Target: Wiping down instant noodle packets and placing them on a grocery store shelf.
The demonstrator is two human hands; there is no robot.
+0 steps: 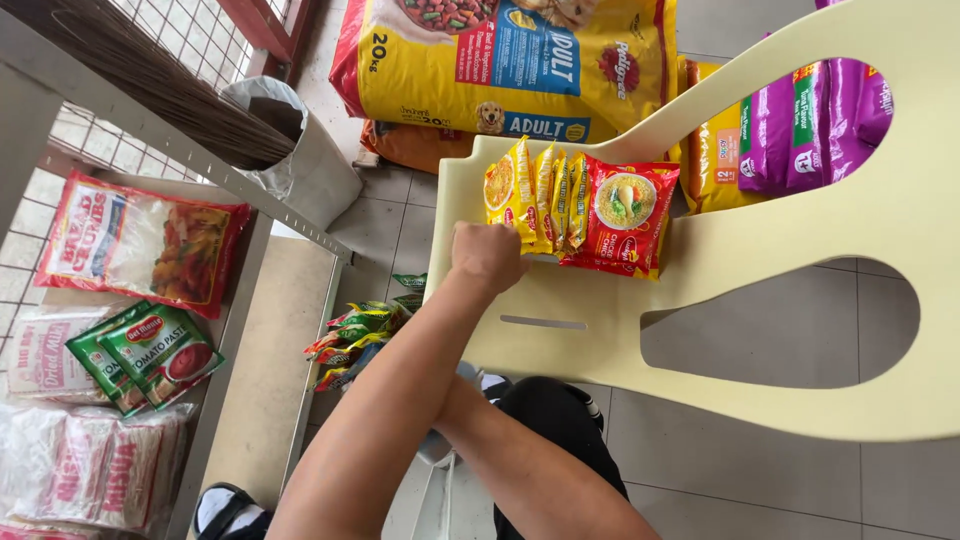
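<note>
Head view: my left hand (487, 256) is curled shut like a fist, and its fingers are clamped on the near edge of the yellow plastic noodle packets (520, 192). These packets stand in a short upright row on the seat of the pale yellow plastic chair (560, 335). The red noodle packet with a round bowl picture (622, 215) closes the row on the right, touching the yellow ones. I do not see my right hand.

To do this grip well, I think I should press the row together from its end, keep the packets upright and hold them gently, because the noodles inside probably break under a hard squeeze. The seat is smooth, so the row may slide towards the chair back.

Behind the chair a big yellow sack with a blue label band and a dog picture (500, 60) lies on the tiled floor. To its right are purple glossy bags (810, 130), seen through the gap in the chair back. Below my forearm, small green and red sachets (355, 335) lie in a loose heap on the floor.

On the grey shelf (270, 370) at the left lie a clear packet with red borders (140, 240), two green sachets with a red tomato picture (155, 352) and white packets with red print (85, 465).
</note>
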